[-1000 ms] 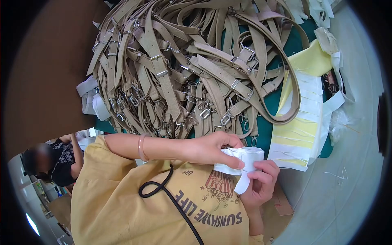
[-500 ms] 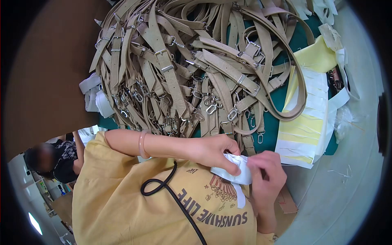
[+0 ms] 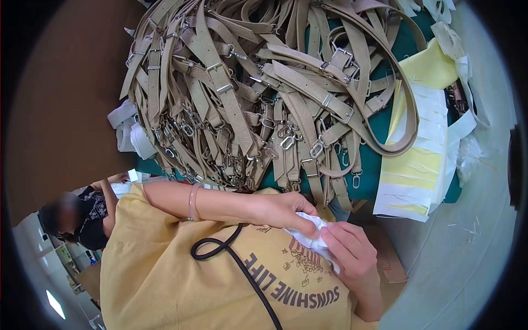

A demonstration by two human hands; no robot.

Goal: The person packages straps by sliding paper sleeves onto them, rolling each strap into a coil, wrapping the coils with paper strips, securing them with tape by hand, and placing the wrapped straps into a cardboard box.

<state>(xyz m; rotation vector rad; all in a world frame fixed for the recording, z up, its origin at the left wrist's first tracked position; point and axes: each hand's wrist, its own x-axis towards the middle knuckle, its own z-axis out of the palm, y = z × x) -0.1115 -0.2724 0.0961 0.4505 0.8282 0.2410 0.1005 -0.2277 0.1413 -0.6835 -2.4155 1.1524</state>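
In front of the yellow shirt (image 3: 165,264), both hands hold a small white roll of tape-like strip (image 3: 315,223). My left hand (image 3: 283,213), with a pink bangle on its wrist, is closed around the left part of it, thumb pressed on top. My right hand (image 3: 352,250) pinches its right side with bent fingers. The fingers cover much of the roll, and it looks crumpled. Beyond the hands lies a big heap of beige straps (image 3: 231,99) with silver buckles and clasp hooks.
White rolls (image 3: 142,140) sit left of the heap on a green surface (image 3: 367,170). At right lies a yellow and white layered sheet (image 3: 410,176), with a clear plastic bag (image 3: 468,157) beside it. A black cord (image 3: 242,264) hangs over the shirt. Another person (image 3: 91,217) is at far left.
My right hand has turned and moved slightly down, its fingers now laid over the white roll. The strip's tail, which hung below, is now mostly hidden. The camera view has shifted slightly.
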